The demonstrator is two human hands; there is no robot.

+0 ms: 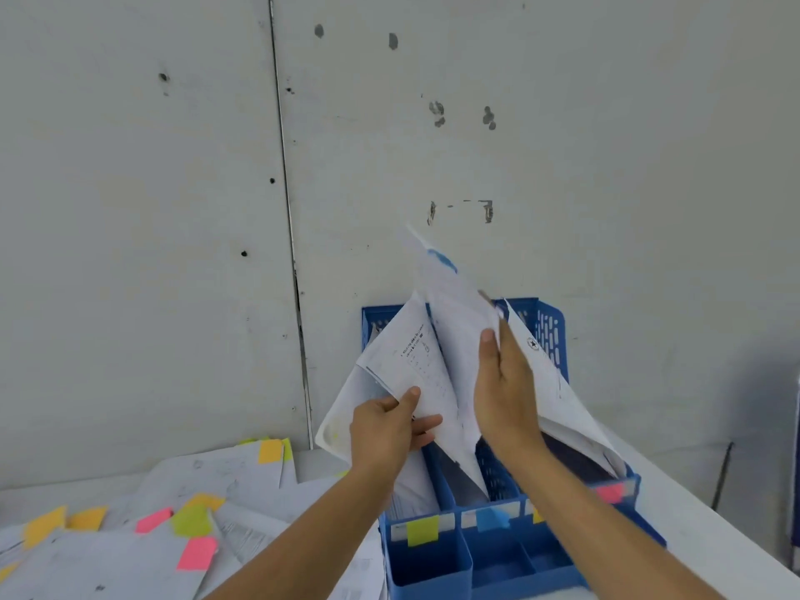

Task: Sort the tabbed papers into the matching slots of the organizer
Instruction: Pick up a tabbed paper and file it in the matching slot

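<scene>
Putting a blue-tabbed paper (459,322) into the organizer (433,565) — held up in the right hand (504,391), thumb on front, low corner seemingly in the slot behind the blue label (491,519). Pinched aside in the left hand (385,426): sheets (411,352) from the next slot. Next, most likely: push straight down, then let go. Counted: four colour labels (422,530), two pink tabs (197,552) in the loose pile (130,556).

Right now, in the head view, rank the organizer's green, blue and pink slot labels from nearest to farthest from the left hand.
1. Green label: leftmost slot, just below the left hand.
2. Blue label: next slot to the right.
3. Pink label: far right slot.
</scene>
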